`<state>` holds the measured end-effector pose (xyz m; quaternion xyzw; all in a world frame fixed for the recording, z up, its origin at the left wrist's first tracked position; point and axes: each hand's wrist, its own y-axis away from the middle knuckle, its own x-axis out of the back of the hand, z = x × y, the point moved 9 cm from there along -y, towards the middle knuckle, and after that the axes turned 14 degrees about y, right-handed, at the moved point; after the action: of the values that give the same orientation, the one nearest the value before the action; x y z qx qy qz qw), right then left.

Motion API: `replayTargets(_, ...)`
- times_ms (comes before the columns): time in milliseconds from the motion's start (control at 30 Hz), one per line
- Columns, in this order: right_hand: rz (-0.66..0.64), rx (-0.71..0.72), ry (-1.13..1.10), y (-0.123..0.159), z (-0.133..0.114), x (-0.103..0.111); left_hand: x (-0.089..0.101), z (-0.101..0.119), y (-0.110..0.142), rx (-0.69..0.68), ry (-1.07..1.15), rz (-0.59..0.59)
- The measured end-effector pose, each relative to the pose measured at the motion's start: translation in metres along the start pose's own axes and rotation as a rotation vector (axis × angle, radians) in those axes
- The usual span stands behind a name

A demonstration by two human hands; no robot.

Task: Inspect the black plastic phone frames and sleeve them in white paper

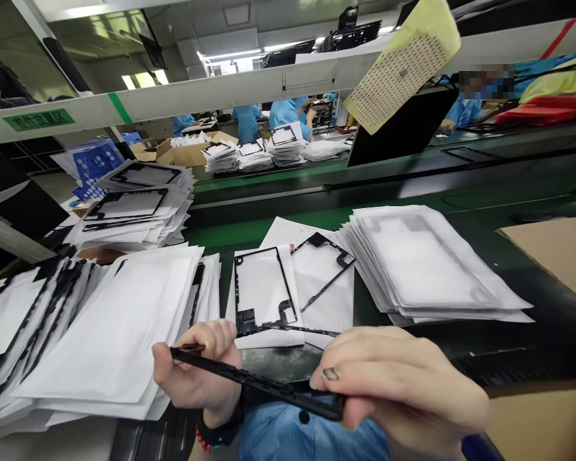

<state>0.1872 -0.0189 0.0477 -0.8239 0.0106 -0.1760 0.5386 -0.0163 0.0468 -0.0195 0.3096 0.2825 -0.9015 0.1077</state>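
Between my two hands I hold a thin black plastic frame [264,383], seen nearly edge-on and tilted down to the right. My left hand [201,368] pinches its left end between thumb and fingers. At the right end, my right hand [398,378] grips it the same way. Just beyond lies another black frame [237,288] on a white sheet. A second loose frame [331,282] rests at a slant on white paper beside it. Part of a black strip shows behind the held frame; I cannot tell which frame it belongs to.
A stack of white sleeves [422,256] stands to the right, and white sheets [120,326] with black frames between them fill the left. More stacked frames [129,205] lie behind. Cardboard [557,256] is at far right. A perforated yellow card [408,64] hangs from the rail. Co-workers sit beyond.
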Motion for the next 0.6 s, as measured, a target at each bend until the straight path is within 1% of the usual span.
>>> replayTargets(200, -0.071, 0.018, -0.048, -0.003, -0.005, 0.000, -0.001, 0.003, 0.001, -0.029, 0.044, -0.085)
replayTargets(333, -0.093, 0.028, -0.079, -0.004, -0.006, -0.001, 0.000, 0.009, 0.003, -0.077, 0.039, -0.104)
replayTargets(467, -0.053, 0.024, -0.090, -0.003, -0.006, 0.000, -0.001, 0.021, -0.001, -0.164, -0.043, -0.105)
replayTargets(500, -0.071, 0.027, -0.096, -0.004, -0.005, -0.001, -0.003, 0.023, -0.005, -0.187, -0.085, -0.115)
replayTargets(533, -0.131, 0.028, -0.116, -0.006, -0.003, -0.005, -0.006, 0.023, -0.011, -0.204, -0.129, -0.127)
replayTargets(567, -0.230, 0.010, -0.157, -0.008, 0.001, -0.011, -0.010, 0.020, -0.018, -0.212, -0.174, -0.141)
replayTargets(600, -0.359, -0.043, -0.226, -0.008, 0.008, -0.020, -0.013, 0.015, -0.026, -0.210, -0.216, -0.152)
